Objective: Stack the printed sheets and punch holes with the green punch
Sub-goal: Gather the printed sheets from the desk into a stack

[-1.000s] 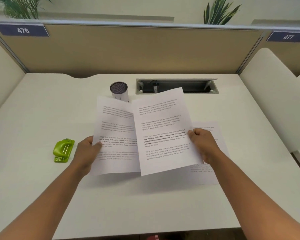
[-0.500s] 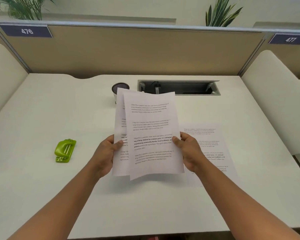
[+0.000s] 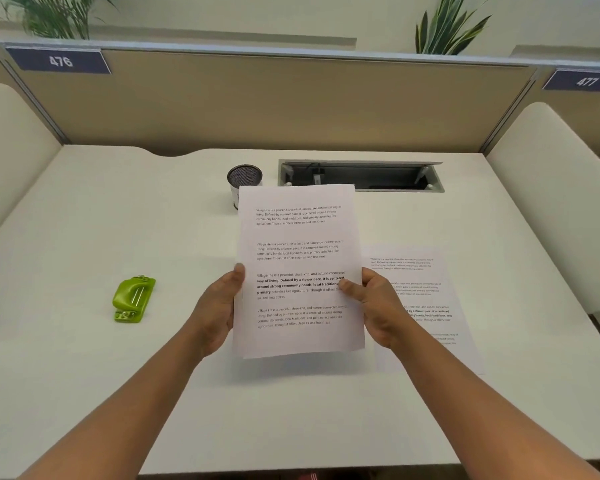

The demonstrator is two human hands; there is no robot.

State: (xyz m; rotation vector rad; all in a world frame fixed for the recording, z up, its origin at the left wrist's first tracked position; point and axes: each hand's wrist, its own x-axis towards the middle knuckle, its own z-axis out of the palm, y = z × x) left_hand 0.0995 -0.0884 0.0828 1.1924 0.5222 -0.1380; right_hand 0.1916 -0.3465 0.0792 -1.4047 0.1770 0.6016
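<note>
I hold a small stack of printed sheets (image 3: 298,251) upright above the middle of the white desk, edges nearly lined up. My left hand (image 3: 219,306) grips the stack's left edge and my right hand (image 3: 371,303) grips its right edge, thumbs on the front page. Another printed sheet (image 3: 426,296) lies flat on the desk to the right, partly hidden by my right hand and forearm. The green punch (image 3: 133,298) rests on the desk to the left, a hand's width from my left hand.
A mesh pen cup (image 3: 244,181) stands behind the held sheets, next to an open cable tray (image 3: 361,175) sunk in the desk. A tan partition (image 3: 274,102) closes the back, and cream side panels (image 3: 548,188) flank the desk.
The two sheets held apart, one in each hand, have been brought together into one aligned stack. Both hands moved inward, and the sheet on the right is now more exposed.
</note>
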